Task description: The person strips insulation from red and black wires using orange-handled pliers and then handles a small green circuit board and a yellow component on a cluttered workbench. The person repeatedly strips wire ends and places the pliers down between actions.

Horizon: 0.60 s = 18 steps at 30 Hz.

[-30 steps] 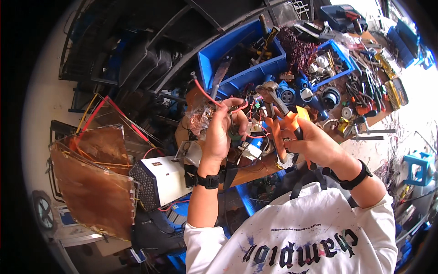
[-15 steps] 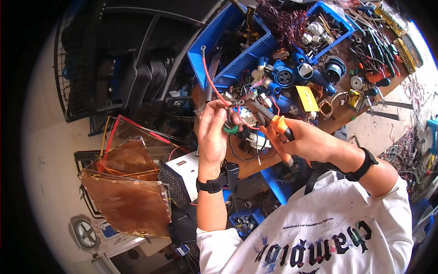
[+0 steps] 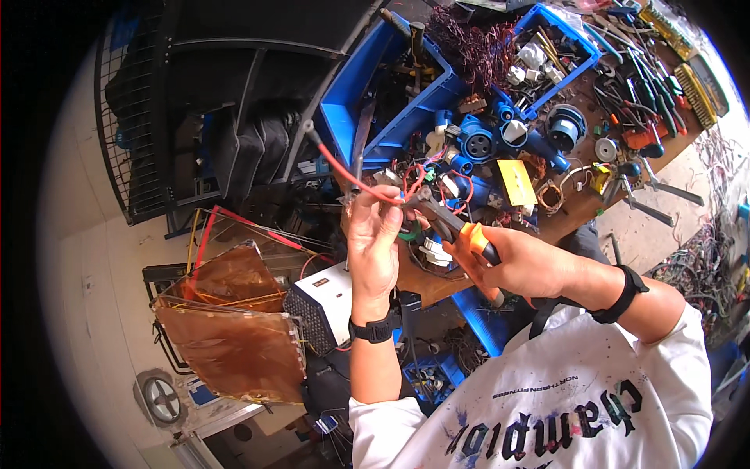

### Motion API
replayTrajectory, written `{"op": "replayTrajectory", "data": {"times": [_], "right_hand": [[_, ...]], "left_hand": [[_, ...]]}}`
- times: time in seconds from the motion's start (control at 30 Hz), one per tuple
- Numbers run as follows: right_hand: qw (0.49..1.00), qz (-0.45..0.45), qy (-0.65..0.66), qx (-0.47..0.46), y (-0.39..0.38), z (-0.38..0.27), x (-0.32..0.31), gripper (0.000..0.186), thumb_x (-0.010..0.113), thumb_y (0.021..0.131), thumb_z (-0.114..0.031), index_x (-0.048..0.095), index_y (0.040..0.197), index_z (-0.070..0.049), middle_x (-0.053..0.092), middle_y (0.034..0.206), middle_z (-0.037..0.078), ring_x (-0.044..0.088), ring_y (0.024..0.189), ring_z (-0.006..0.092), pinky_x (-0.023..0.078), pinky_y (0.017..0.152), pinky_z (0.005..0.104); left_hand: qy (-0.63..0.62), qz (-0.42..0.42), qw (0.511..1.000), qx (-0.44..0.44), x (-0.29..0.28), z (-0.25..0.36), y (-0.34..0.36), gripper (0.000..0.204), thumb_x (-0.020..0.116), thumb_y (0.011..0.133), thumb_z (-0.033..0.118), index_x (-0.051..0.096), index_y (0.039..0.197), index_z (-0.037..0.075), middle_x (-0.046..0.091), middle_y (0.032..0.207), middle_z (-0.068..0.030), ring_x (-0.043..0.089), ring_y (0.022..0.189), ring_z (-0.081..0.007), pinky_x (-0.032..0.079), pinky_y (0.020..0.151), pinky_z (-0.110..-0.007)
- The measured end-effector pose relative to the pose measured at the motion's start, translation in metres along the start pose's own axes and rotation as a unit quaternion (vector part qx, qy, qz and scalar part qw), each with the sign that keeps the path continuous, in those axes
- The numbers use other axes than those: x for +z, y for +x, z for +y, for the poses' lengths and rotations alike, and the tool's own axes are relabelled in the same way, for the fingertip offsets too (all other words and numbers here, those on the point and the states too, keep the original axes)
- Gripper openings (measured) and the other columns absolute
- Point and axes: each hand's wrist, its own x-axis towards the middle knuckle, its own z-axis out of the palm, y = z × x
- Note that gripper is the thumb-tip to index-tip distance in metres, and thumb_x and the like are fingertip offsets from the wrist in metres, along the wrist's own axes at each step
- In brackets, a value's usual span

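Note:
My left hand (image 3: 373, 238) is closed on a red wire (image 3: 340, 168) that runs up-left to a metal ring lug (image 3: 308, 129) at its end. A green item (image 3: 409, 230) shows just behind my left fingers. My right hand (image 3: 519, 264) grips heavy pliers (image 3: 437, 215) with orange handles; their metal jaws are at the wire beside my left fingertips. Whether the jaws are clamped on it I cannot tell. Tangled red wires and white parts lie under the pliers.
A workbench (image 3: 566, 223) holds blue bins (image 3: 332, 113), blue connectors (image 3: 476, 141), a yellow card (image 3: 516, 181) and several hand tools (image 3: 652, 98). A white perforated box (image 3: 320, 305) and brown panels (image 3: 226, 352) stand at left. Black racks (image 3: 211, 78) occupy the upper left.
The view has shifted. The pliers have come down and left to the wire at my left fingers, and the wire's lug end now leans further left.

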Motion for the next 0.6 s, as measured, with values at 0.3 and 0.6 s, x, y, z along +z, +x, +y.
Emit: {"op": "replayTrajectory", "data": {"times": [0.3, 0.6], "right_hand": [[0.995, 0.035, -0.061, -0.075, -0.014, 0.000, -0.011, 0.025, 0.052, 0.087, -0.001, 0.053, 0.112, -0.005, 0.053, 0.077, 0.000, 0.052, 0.069, 0.0104, 0.046, 0.064, 0.0285], [0.969, 0.094, -0.195, -0.120, -0.023, -0.008, -0.021, 0.073, 0.057, 0.079, 0.003, 0.030, 0.146, -0.005, 0.051, 0.117, 0.024, 0.054, 0.111, 0.0401, 0.045, 0.095, 0.0407]], "left_hand": [[0.060, -0.056, 0.994, 0.065, 0.015, -0.001, 0.008, 0.010, 0.055, 0.094, 0.002, 0.056, 0.103, 0.007, 0.044, 0.109, -0.0055, 0.054, 0.094, -0.0135, 0.055, 0.078, -0.034], [0.065, -0.058, 0.995, 0.058, 0.022, -0.002, 0.013, 0.012, 0.056, 0.094, 0.005, 0.055, 0.105, 0.008, 0.043, 0.111, -0.0061, 0.052, 0.096, -0.0122, 0.055, 0.075, -0.030]]}}
